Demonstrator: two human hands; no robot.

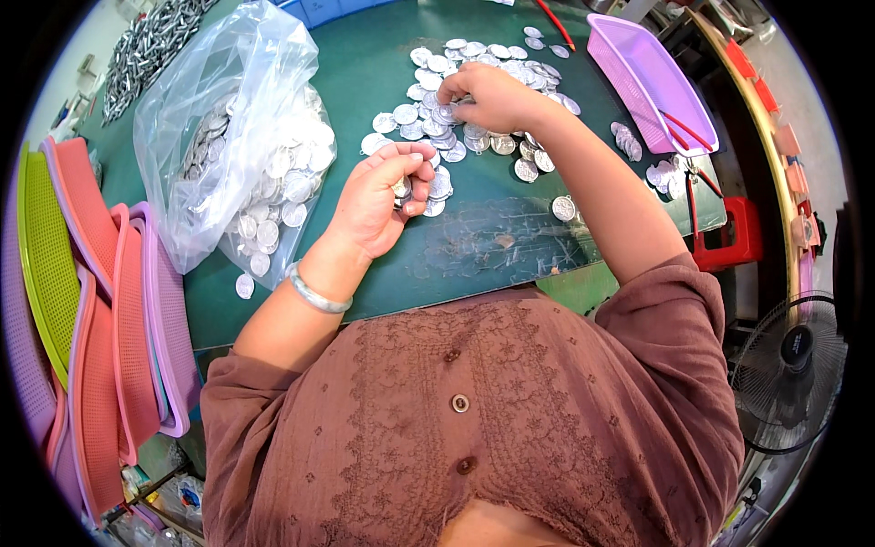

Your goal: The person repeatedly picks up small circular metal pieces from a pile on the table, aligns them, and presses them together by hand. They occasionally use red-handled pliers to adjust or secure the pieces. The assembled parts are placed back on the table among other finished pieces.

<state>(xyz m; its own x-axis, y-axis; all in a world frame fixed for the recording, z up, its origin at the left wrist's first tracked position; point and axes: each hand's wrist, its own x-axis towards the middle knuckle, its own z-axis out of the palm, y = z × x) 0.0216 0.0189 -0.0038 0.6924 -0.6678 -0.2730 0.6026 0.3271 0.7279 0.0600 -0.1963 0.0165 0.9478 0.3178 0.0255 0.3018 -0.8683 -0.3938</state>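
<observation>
Round silver medals with small loops lie in a loose pile [445, 139] on the green table. My left hand [378, 191], with a bangle on its wrist, is closed, its fingers curled round a few medals [402, 189]; the fingers partly hide them. Beyond it, my right hand [492, 98] reaches over the pile. Its thumb and forefinger are bent and apart, with their tips on the medals. No medal shows clearly between them. A single medal [564, 209] lies below my right forearm.
A clear plastic bag [246, 137] of medals stands left. Stacked pink, purple and green baskets [91, 365] crowd the left edge. A purple basket [652, 82], pliers [693, 187] and small metal parts [150, 55] are on the table [492, 242]. A fan [788, 374] and red stool [734, 237] stand right.
</observation>
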